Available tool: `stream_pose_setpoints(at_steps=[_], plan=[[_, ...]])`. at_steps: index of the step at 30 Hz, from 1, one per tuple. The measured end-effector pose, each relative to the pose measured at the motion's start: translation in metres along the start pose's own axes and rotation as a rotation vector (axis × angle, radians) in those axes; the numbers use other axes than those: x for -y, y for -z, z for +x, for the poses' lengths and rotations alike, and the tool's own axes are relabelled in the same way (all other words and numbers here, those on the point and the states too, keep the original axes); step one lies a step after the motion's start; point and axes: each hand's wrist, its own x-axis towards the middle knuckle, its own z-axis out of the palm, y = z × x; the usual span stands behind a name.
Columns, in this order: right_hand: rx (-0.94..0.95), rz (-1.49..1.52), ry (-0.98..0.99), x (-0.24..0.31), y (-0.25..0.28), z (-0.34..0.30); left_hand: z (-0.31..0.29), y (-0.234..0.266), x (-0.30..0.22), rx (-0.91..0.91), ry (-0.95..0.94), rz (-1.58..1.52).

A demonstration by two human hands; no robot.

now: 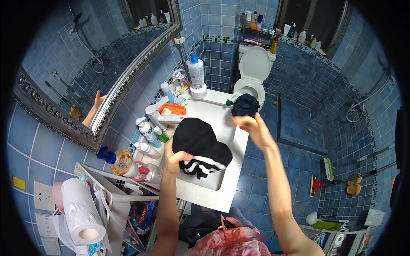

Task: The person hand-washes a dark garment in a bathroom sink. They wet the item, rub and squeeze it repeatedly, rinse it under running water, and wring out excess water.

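Note:
My left hand [174, 160] pinches the near left edge of a black cap [198, 136] with white bands and holds it above the white sink [205, 182]. The cap covers much of the basin. To the right my right hand [253, 128] is open, fingers stretched out and holding nothing visible. Just beyond its fingers sits a crumpled dark navy cloth bundle [245, 105] at the counter's far right corner; I cannot tell whether they touch. Beside the bundle lies a green and white tube [233, 99]. The white faucet [160, 113] stands to the left of the cap.
Pump bottles [147, 130], a green bottle [161, 134] and an orange soap tray [173, 109] line the counter's left side. A white bottle with a blue cap [196, 72] stands at the back. A framed mirror [141, 55] hangs left; a toilet [255, 64] is beyond.

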Motion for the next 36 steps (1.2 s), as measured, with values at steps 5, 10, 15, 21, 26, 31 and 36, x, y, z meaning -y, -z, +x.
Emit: stream_pose_setpoints(at_steps=[5, 10, 15, 21, 26, 31, 36], plan=[[0.111, 0.408, 0.138, -0.036, -0.090, 0.062, 0.023, 0.001, -0.006, 0.137, 0.075, -0.254], [0.436, 0.782, -0.223, -0.077, -0.093, 0.026, 0.031, 0.019, 0.033, -0.212, 0.139, -0.474], [0.271, 0.194, -0.089, -0.027, -0.130, 0.014, 0.031, 0.028, 0.071, -0.304, 0.145, -0.350], [-0.311, 0.223, 0.053, -0.062, -0.148, 0.016, 0.039, -0.004, 0.042, -0.315, 0.074, 0.087], [-0.426, 0.225, -0.014, -0.062, -0.146, 0.025, 0.052, -0.005, 0.041, -0.309, 0.289, -0.014], [-0.346, 0.479, 0.033, -0.046, -0.130, 0.022, 0.027, 0.000, 0.045, -0.063, 0.270, -0.006], [-0.305, 0.786, 0.066, -0.005, -0.116, 0.018, -0.047, 0.031, 0.093, 0.123, 0.172, 0.396]])
